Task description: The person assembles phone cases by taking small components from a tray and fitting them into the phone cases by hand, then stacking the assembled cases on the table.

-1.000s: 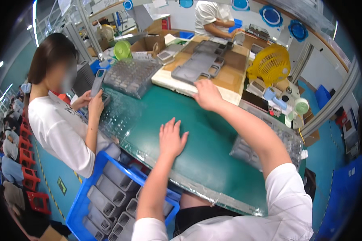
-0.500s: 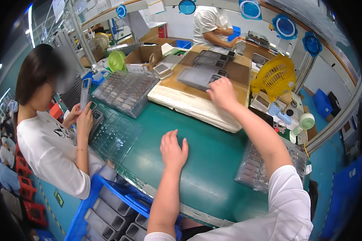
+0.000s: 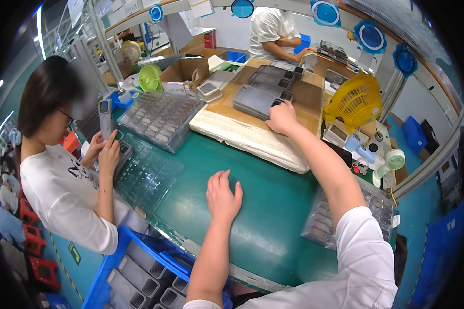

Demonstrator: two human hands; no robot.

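My left hand [image 3: 222,194] lies flat, palm down and fingers slightly apart, on the green table mat [image 3: 263,216]; it holds nothing. My right hand [image 3: 282,117] reaches far forward and rests on the near edge of a grey tray of dark phone cases [image 3: 256,100], which sits on a brown board [image 3: 299,98] over a stack of white foam sheets [image 3: 247,139]. Whether its fingers grip a case is hidden by the back of the hand.
A person in white at left holds a small device over clear blister trays [image 3: 147,175]. A filled clear tray [image 3: 162,117] lies beyond. Another clear tray [image 3: 327,224] sits under my right arm. Yellow fan [image 3: 357,103], blue bin [image 3: 139,273], and a second person [image 3: 273,31] at the back.
My right hand has reached further forward onto the grey tray of cases. My left hand stayed flat on the mat. The view has shifted closer to the table.
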